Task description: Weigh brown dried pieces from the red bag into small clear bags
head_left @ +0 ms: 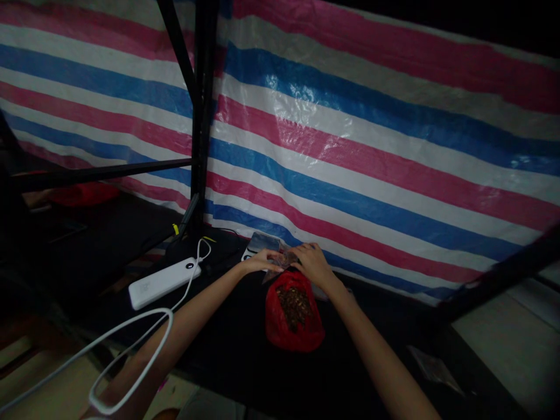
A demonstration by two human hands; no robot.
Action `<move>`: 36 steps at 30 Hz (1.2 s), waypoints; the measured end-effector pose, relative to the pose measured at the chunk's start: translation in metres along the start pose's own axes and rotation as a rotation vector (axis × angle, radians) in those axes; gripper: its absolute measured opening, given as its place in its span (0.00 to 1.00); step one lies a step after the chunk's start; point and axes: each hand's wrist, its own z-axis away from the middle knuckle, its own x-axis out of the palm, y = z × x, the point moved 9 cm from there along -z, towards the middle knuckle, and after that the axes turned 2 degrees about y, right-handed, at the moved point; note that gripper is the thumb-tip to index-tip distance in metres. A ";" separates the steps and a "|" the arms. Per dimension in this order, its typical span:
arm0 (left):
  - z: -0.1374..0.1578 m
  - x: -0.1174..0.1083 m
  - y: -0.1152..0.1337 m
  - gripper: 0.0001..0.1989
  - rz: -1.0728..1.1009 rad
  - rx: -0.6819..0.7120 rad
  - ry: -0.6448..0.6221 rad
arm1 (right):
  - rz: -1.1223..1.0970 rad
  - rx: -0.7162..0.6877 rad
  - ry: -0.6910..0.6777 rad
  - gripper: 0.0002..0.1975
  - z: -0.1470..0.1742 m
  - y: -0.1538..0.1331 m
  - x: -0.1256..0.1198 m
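Note:
My left hand (263, 261) and my right hand (312, 263) are close together over the far side of a black table. Between them is a small clear plastic bag (285, 258), its contents hard to make out in the dim light. The fingers of both hands are closed on its edges. Just nearer to me, an open red bag (280, 335) holds many small brown pieces (296, 306), whose kind I cannot tell. Behind my left hand sits a small white device with a dark flat top (263, 241), like a small scale.
A white power bank (164, 283) with a white cable (131, 326) lies to the left. Another clear packet (435, 368) rests at the right. A striped plastic sheet (350, 151) hangs behind a black metal post (202, 116). Further left, a red thing (83, 194) lies on another dark surface.

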 end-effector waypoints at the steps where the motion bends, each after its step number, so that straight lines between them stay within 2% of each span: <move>1: 0.001 0.002 0.000 0.21 0.018 -0.005 -0.005 | 0.029 -0.022 0.000 0.15 0.000 -0.005 -0.002; 6: 0.005 0.010 0.003 0.21 0.076 -0.034 -0.025 | 0.142 -0.112 0.020 0.13 0.002 -0.023 -0.011; 12: 0.009 0.012 0.006 0.21 0.038 -0.050 -0.020 | 0.198 -0.173 0.041 0.15 0.007 -0.030 -0.015; 17: 0.008 0.009 0.006 0.26 -0.016 -0.050 -0.047 | 0.132 -0.067 0.072 0.17 0.018 -0.016 -0.024; 19: 0.004 0.002 0.008 0.26 -0.142 -0.036 -0.042 | 0.061 0.022 0.079 0.16 0.028 -0.003 -0.025; 23: -0.013 -0.030 0.009 0.24 -0.563 -0.025 0.060 | -0.094 0.146 0.053 0.15 0.061 0.022 -0.010; 28: -0.039 -0.068 -0.003 0.22 -0.778 -0.091 0.128 | -0.216 0.236 -0.057 0.17 0.108 0.036 0.027; 31: -0.047 -0.070 -0.012 0.23 -0.850 -0.135 0.112 | -0.238 0.248 -0.094 0.17 0.123 0.027 0.038; 33: -0.045 -0.063 -0.013 0.31 -0.878 -0.141 0.110 | -0.249 0.237 -0.097 0.16 0.126 0.018 0.040; 35: -0.036 -0.056 -0.001 0.38 -0.922 -0.088 0.182 | -0.255 0.221 -0.092 0.16 0.125 0.010 0.042; 36: -0.028 -0.052 0.009 0.38 -0.949 -0.042 0.244 | -0.254 0.213 -0.090 0.16 0.123 0.007 0.042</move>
